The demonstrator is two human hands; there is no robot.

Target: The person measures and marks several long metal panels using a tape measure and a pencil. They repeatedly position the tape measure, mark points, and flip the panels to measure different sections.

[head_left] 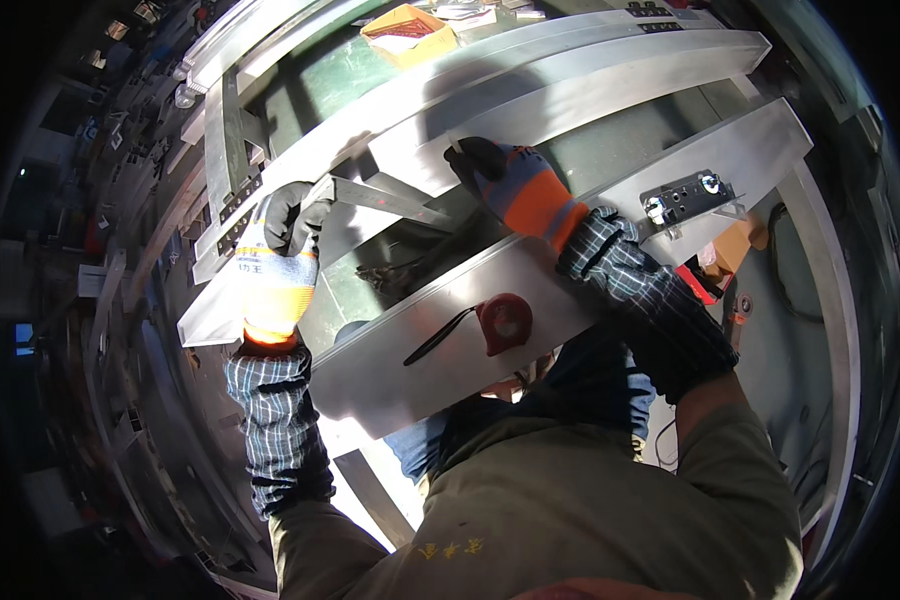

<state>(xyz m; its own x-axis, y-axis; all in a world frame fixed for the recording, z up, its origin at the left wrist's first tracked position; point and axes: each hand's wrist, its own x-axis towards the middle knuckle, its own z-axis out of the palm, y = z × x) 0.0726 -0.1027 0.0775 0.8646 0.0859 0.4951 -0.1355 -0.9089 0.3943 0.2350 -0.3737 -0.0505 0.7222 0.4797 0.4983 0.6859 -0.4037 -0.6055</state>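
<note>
From where I stand, the red tape measure (507,324) lies on the near metal beam (580,270), its black strap (440,337) trailing off to the left, and everything else sits around it. Beyond the tape measure and to its left, the person's gloved left hand (282,235) has its grip closed on 1 end of a flat grey metal square (385,200), whose narrow blade points rightward, by the far metal beam (630,80). Straight beyond the tape measure, the gloved right hand (515,185) has its fingers pinched around a slim pale piece (453,138), too small for me to tell what it is. Both forearms wear dark checked sleeves (280,410). On the same beam as the tape measure, to its right, sits a black fitting (685,200) with 2 shiny round parts. Farther right of the tape measure, past that beam's edge, is a brown carton (735,243). Well beyond the tape measure, an open yellow box (407,38) rests past the far metal beam.
</note>
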